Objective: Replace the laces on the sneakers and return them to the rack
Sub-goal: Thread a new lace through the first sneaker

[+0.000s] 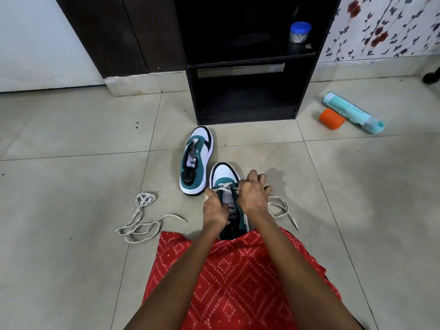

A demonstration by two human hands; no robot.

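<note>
While threading, holds the near sneaker (223, 173) down on the floor (71, 182) close to the lap, likely for short reach. Steadies it with the left hand (214, 210), fingers curled on its side. Pinches the lace (225, 186) at the eyelets with the right hand (252, 196), closed tight. Far sneaker (196, 160) unlaced near the rack (245, 67), spare lace (140, 222) lying to the left.

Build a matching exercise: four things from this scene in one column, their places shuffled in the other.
1 jar with blue lid
2 loose lace
3 orange cap
4 near sneaker

A beside the teal bottle
B nearest the person, carrying a half-threaded lace
C on the rack shelf
D left of the far sneaker

Pairs: 1-C, 2-D, 3-A, 4-B
</note>
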